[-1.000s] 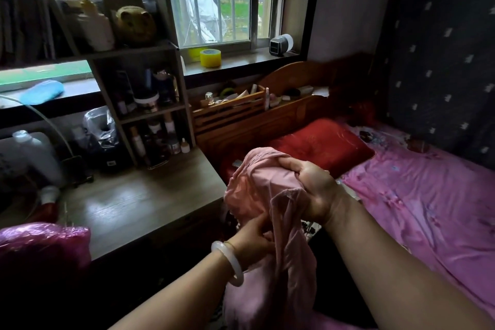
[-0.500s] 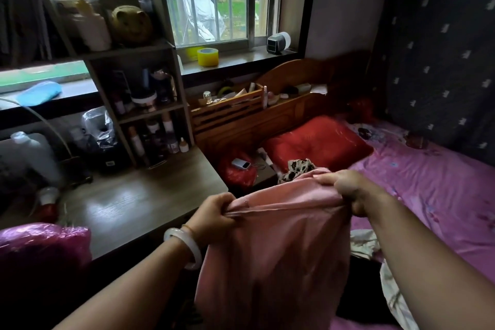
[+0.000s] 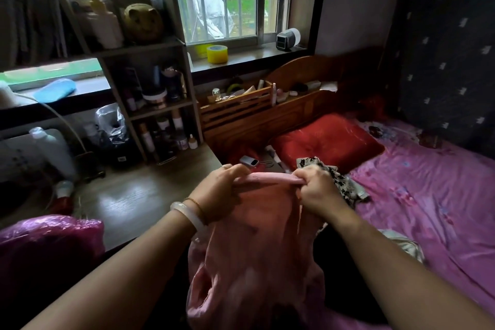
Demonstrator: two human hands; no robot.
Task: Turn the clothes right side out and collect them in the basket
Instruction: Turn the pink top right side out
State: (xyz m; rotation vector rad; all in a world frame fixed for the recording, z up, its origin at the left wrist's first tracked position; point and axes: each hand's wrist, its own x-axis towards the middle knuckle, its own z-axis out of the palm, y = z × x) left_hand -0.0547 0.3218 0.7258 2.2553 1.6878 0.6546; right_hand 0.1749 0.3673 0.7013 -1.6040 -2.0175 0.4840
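Gripping the rolled top edge of the pink garment [image 3: 257,249], the left hand [image 3: 219,190] and right hand [image 3: 318,193] both curl tight round it, close together; the cloth hangs between the forearms, off the bed's [image 3: 428,209] near edge. Whether it is right side out I cannot tell. A patterned garment [image 3: 338,181] lies on the bed beside the right hand, likely waiting. No basket shows, so collecting looks undone.

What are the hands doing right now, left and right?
Left hand: closed, gripping the top edge of the pink garment.
Right hand: closed, gripping the same edge.
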